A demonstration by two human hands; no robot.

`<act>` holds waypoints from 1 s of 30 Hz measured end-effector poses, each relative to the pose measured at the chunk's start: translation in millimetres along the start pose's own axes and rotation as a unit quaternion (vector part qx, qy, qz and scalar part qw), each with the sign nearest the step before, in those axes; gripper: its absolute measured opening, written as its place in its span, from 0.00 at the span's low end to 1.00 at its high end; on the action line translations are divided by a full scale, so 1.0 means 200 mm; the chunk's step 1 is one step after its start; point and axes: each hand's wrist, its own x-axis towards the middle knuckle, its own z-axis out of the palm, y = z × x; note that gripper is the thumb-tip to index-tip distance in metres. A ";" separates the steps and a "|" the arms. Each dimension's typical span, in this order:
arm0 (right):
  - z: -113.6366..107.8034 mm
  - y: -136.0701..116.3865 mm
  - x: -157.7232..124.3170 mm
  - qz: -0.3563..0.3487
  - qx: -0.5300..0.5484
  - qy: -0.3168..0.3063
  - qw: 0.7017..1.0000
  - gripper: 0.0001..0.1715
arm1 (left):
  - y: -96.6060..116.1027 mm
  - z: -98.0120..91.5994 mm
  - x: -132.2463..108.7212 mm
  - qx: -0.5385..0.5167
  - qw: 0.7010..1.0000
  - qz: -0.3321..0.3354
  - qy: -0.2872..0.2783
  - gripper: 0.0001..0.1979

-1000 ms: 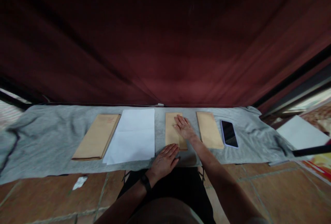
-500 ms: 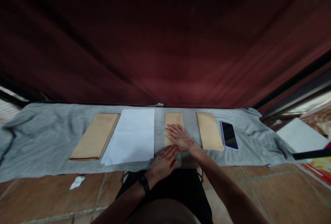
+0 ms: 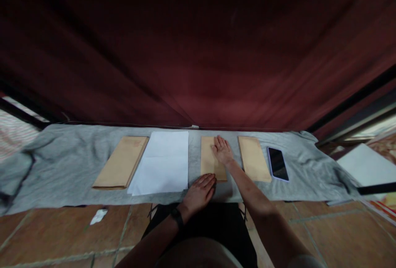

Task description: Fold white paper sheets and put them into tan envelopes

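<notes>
A brown envelope (image 3: 208,156) lies flat on the grey cloth in front of me. My right hand (image 3: 223,151) rests on its upper right part, fingers extended and pointing away from me. At its lower left corner lies my left hand (image 3: 200,191), flat with fingers stretched, a dark band on the wrist. Neither hand grasps anything. To the left are white paper sheets (image 3: 162,162) and a stack of brown envelopes (image 3: 122,162). On the right, more brown envelopes (image 3: 253,158) lie beside my right forearm.
A phone (image 3: 277,163) with a pale case lies right of the envelopes. The grey cloth (image 3: 77,156) covers the narrow table. A dark red curtain (image 3: 198,61) hangs behind it. A white scrap (image 3: 99,216) lies on the tiled floor.
My right hand has moved away from me, up to the envelope's upper right part, and apart from my left hand. My left hand stays near the lower edge. The view has shifted slightly.
</notes>
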 end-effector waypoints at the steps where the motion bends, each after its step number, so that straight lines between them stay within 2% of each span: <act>1: 0.00 0.00 -0.02 0.004 -0.001 0.007 1.000 0.33 | 0.00 0.00 0.00 -0.003 1.000 -0.001 0.003 0.20; 4: 0.01 0.00 -0.12 -0.008 0.007 0.038 0.999 0.32 | -0.01 0.01 0.00 -0.014 1.000 -0.011 0.010 0.18; 8: -0.01 0.02 -0.34 -0.059 0.044 0.064 0.995 0.30 | -0.02 0.03 0.00 -0.020 0.999 -0.026 0.019 0.17; 13: -0.05 0.05 -0.60 -0.074 0.093 0.046 0.992 0.29 | -0.02 0.05 0.01 -0.019 0.999 -0.031 0.035 0.15; 16: -0.08 0.06 -0.71 -0.081 0.118 0.034 0.989 0.28 | -0.02 0.04 0.03 -0.009 0.999 -0.039 0.028 0.15; 21: -0.11 0.07 -0.78 -0.104 0.173 0.016 0.979 0.26 | 0.00 0.02 0.06 0.013 0.998 -0.054 0.009 0.16; 25: -0.12 0.06 -0.77 -0.085 0.212 0.054 0.972 0.18 | 0.02 0.01 0.08 0.029 0.997 -0.076 0.003 0.15; 30: -0.12 0.02 -0.78 -0.052 0.234 0.085 0.967 0.15 | 0.03 0.01 0.09 0.020 0.996 -0.084 0.010 0.13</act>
